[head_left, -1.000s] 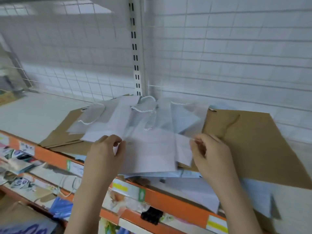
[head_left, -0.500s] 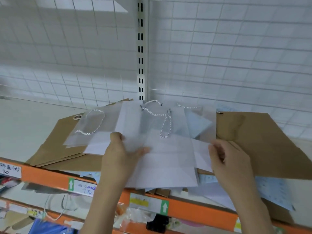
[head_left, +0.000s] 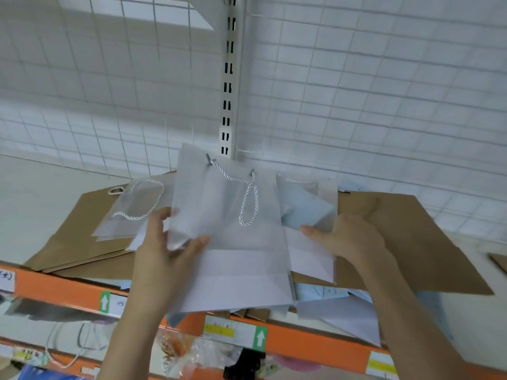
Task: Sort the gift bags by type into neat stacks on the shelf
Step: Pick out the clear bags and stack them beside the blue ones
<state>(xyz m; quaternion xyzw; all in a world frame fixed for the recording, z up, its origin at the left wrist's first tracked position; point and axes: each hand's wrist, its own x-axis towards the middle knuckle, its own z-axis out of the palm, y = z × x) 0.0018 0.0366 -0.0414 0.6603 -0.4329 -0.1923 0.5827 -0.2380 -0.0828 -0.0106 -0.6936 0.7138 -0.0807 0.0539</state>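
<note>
A frosted translucent gift bag [head_left: 236,242] with a twisted white cord handle is tilted up off the pile in the middle of the shelf. My left hand [head_left: 170,248] grips its left edge, thumb on top and fingers behind. My right hand [head_left: 348,239] lies flat, fingers spread, on another translucent bag [head_left: 310,215] to the right. A third translucent bag [head_left: 131,209] lies to the left. Flat brown paper bags [head_left: 428,242] sit under and beside them, with more brown bags [head_left: 74,242] on the left.
The white shelf [head_left: 41,193] has an orange front rail [head_left: 68,292] with price labels. A white wire grid [head_left: 356,91] and slotted upright [head_left: 229,78] back it. Pale blue sheets [head_left: 323,293] poke out below the pile. A lower shelf holds packaged goods.
My left hand has lifted the front translucent bag so its top edge rises off the pile. My right hand moved left and flattened onto the bag beside it. The camera tilted upward.
</note>
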